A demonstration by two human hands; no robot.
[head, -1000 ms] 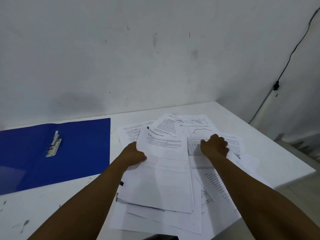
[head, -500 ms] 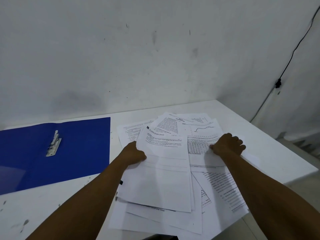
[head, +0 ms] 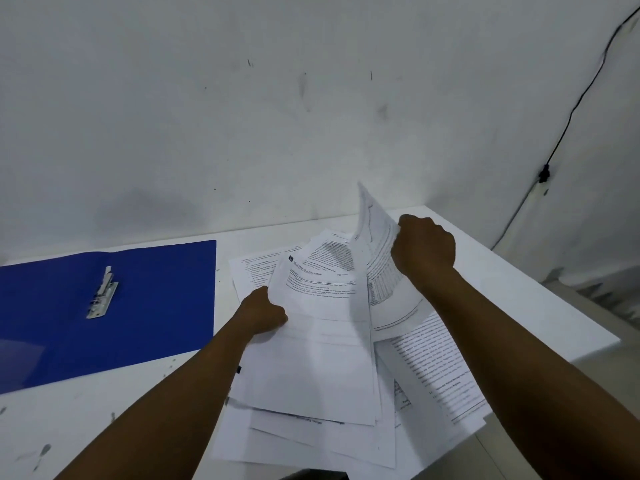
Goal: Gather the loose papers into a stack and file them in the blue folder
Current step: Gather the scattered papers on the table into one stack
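Right hand (head: pixel 424 249) curls round a few printed white sheets (head: pixel 377 268) & holds them tilted up on edge, far corner in the air. Left hand (head: pixel 265 311) grips the left edge of the loose pile of white printed papers (head: pixel 311 368) mid-surface, fingers tucked under so can't see them. Pile is fanned out, untidy, near edge overhanging the white surface (head: pixel 86 420). Open blue plastic folder (head: pixel 156 306) lies flat to the left, just beside the pile, w/ its metal clip (head: pixel 102 294) showing. Thin black cable (head: pixel 568 129) runs down the wall, right.
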